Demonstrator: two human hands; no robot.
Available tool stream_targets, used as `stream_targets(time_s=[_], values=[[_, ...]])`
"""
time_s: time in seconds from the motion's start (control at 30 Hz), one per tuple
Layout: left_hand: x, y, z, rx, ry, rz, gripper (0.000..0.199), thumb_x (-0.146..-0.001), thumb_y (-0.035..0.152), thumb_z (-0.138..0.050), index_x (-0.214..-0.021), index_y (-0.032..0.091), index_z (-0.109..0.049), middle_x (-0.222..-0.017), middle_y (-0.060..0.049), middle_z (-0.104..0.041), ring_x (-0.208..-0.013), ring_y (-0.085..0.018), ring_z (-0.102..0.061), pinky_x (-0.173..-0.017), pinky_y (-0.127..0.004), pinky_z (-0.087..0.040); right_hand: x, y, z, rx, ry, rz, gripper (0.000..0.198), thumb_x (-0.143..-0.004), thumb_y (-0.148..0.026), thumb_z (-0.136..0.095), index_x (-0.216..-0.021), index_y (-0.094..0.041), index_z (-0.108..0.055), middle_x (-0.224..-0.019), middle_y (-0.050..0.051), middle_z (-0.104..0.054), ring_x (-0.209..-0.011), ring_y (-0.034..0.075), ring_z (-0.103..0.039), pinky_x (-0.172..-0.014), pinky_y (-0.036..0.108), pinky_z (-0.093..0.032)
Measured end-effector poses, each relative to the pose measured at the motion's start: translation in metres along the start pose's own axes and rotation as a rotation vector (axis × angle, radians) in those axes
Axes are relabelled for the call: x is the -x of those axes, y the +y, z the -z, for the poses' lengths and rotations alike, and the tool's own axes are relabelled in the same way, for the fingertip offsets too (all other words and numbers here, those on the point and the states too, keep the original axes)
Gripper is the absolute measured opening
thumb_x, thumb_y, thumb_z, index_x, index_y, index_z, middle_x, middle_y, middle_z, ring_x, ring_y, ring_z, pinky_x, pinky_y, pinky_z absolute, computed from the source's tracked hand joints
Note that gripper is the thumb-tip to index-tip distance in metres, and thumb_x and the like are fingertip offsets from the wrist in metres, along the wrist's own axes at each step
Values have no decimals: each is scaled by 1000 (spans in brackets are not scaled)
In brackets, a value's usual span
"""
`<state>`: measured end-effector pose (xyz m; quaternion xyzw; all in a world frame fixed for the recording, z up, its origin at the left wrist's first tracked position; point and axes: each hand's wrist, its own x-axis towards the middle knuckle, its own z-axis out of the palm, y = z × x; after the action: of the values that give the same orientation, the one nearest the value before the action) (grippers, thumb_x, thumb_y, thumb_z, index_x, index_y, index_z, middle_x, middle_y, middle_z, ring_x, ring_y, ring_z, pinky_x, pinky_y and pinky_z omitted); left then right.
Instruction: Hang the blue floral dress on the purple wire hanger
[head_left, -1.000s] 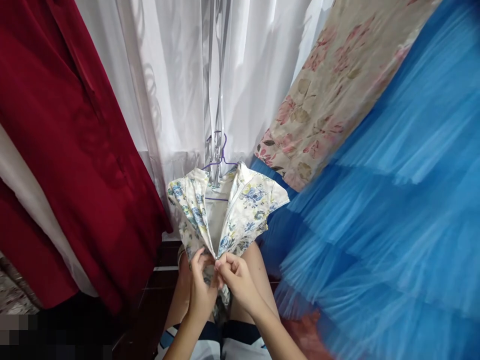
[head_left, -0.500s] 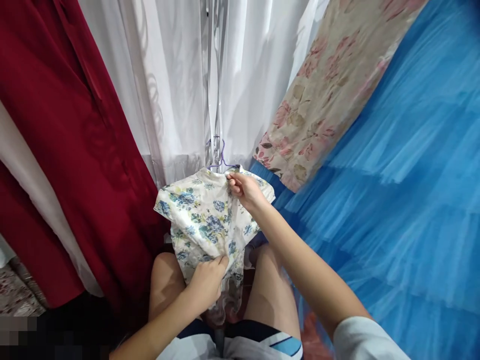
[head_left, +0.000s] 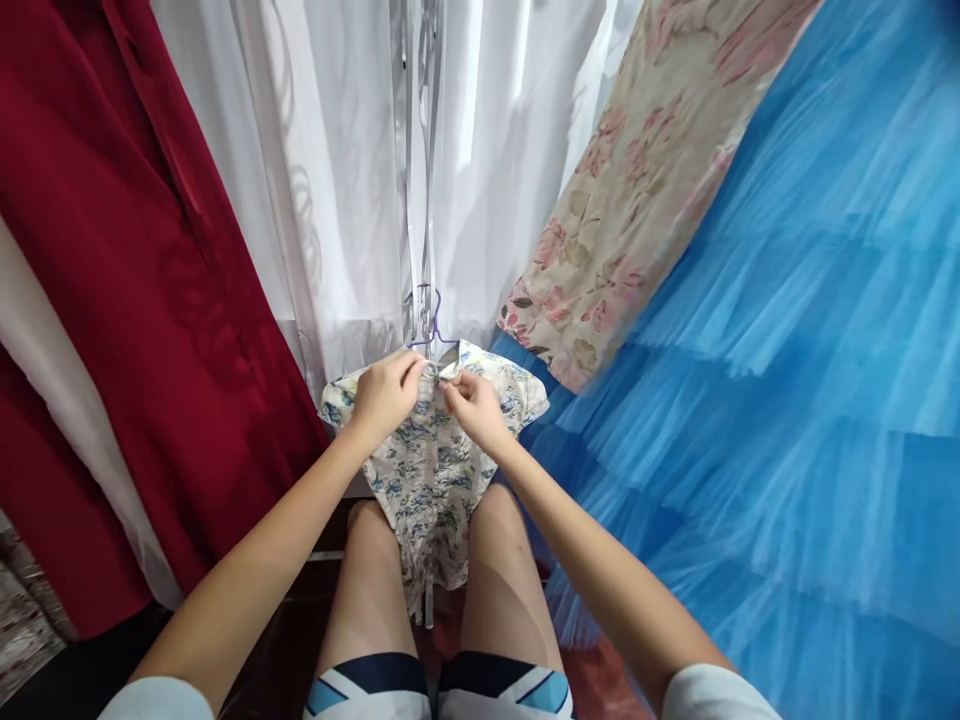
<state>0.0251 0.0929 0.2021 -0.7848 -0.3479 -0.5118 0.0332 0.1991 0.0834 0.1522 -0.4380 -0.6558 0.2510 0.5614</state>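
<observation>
red cloth hangs in long folds on our left in the head view, and on our right a blue skirt spreads in wide tiers, with a pink-flowered cloth slanting between it and the white curtain ahead of us. shiny narrow strips run down the curtain's middle to a purple hanger. our left hand and right hand cover parts of the blouse's neckline and shoulders.

the blouse is on the hanger, in front of the curtain, its lower part between our bare knees. its neck points towards the curtain and its hem towards us, so the long axis runs almost straight away from our body; the short sleeves stick out to either side. both hands pinch the neckline near its middle, just beside each other, thumbs against fingers; what exactly lies between the fingertips is too small to tell.

the blouse is thin, creased white cloth with blue flowers, slightly blurred. the blue skirt is sheer, ruffled netting; the curtain is smooth and pleated; the hanger is slim and curved.
</observation>
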Motion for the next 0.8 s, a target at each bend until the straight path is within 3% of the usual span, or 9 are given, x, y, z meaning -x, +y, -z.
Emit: stream_targets(time_s=[0.07,0.13,0.33,0.47,0.53,0.6,0.67,0.73,0.8], values=[[-2,-9,8,68,160,89,23,-98,31,-45,-90,19,-64,-81,-3,-67,-78,-18,-63,-70,-26,-45,8,13,-8,60,2,-14,18,-81,-30,-58,-67,-21,-50,-52,-2,-56,-49,13,-52,-50,24,-36],[-3,-17,17,135,195,137,24,-97,32,-46,-89,18,-63,-76,-2,-66,-74,-17,-64,-69,-25,-45,17,21,-15,55,-18,-41,20,-80,-28,-58,-64,-21,-49,-51,-2,-56,-47,14,-53,-48,24,-37],[6,-12,17,197,-36,83,20,-96,32,-50,-90,19,-64,-76,0,-65,-75,-16,-63,-73,-25,-44,10,-3,-20,-71,-95,-5,28,-93,-47,-48,-89,-21,-56,-59,-1,-65,-42,13,-49,-46,24,-40],[12,2,7,204,-87,23,20,-97,31,-46,-90,19,-61,-81,-1,-65,-79,-17,-62,-74,-26,-44,-8,-17,-23,-62,-65,114,29,-95,-43,-45,-79,-21,-53,-58,-1,-62,-49,14,-52,-52,25,-42],[12,5,5,178,-71,4,19,-97,30,-48,-91,20,-62,-83,-2,-66,-81,-17,-63,-76,-26,-44,-11,-16,-25,30,-20,107,28,-94,-39,-44,-74,-20,-51,-56,-1,-60,-51,14,-54,-53,24,-43],[9,-2,5,150,11,31,18,-95,31,-51,-90,20,-64,-82,-2,-67,-81,-18,-63,-78,-27,-44,-9,-9,-26,133,-15,69,26,-92,-36,-45,-72,-20,-51,-55,-1,-60,-51,14,-56,-54,24,-42],[6,-22,9,182,180,124,19,-94,33,-52,-88,19,-64,-80,-2,-67,-81,-17,-63,-77,-26,-45,-2,2,-24,214,-36,36,24,-89,-32,-48,-69,-20,-52,-55,-1,-60,-51,13,-55,-53,23,-39],[4,-54,18,311,422,329,19,-93,33,-52,-87,18,-62,-80,-1,-64,-79,-16,-61,-74,-24,-45,8,13,-20,264,-49,14,24,-85,-29,-52,-63,-20,-51,-53,-1,-58,-50,13,-52,-52,23,-35],[8,-90,30,493,646,639,15,-92,29,-51,-87,17,-59,-78,0,-61,-76,-13,-59,-72,-22,-45,20,25,-14,312,-55,-9,25,-82,-27,-54,-59,-20,-51,-51,-1,-57,-49,13,-50,-52,23,-33]])
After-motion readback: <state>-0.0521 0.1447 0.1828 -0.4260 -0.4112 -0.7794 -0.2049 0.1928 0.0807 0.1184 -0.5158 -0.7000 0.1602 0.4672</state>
